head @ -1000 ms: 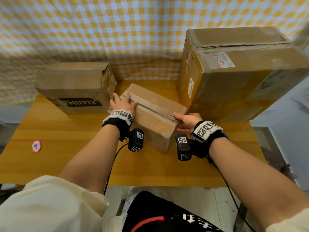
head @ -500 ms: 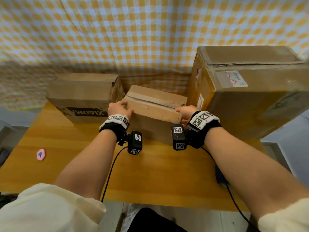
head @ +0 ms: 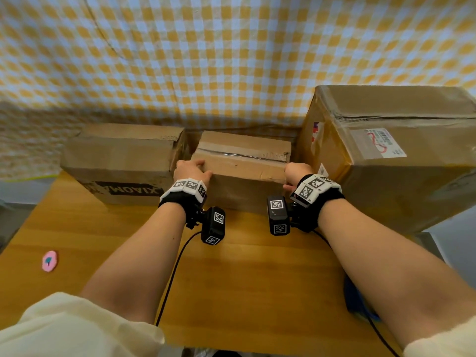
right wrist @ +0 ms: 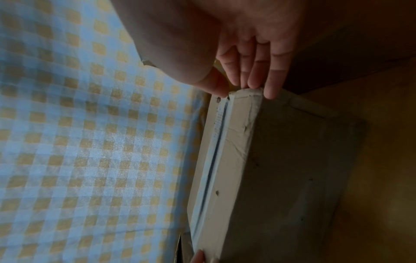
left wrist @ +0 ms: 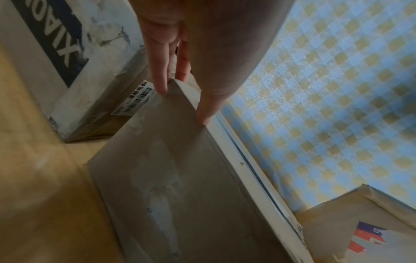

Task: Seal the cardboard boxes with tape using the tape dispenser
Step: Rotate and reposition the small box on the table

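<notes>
A small cardboard box (head: 244, 171) with a clear tape strip (head: 242, 154) along its top seam stands at the back of the wooden table (head: 244, 279), between two other boxes. My left hand (head: 192, 170) grips its left end, thumb on the top edge and fingers down the side; the left wrist view shows the left hand (left wrist: 182, 105) at the box (left wrist: 175, 169) corner. My right hand (head: 296, 173) grips the right end the same way, and in the right wrist view the right hand (right wrist: 245, 90) holds the box (right wrist: 281, 169) end. No tape dispenser is plainly visible.
A flat box with black lettering (head: 123, 163) stands close on the left, a large tall box (head: 391, 161) close on the right. A checked cloth (head: 231, 60) hangs behind. A pink disc (head: 49, 261) lies front left. A blue object (head: 358, 302) lies partly hidden under my right forearm.
The small box lay angled nearer me; both hands have pushed it back and turned it square into the gap between the two other boxes.
</notes>
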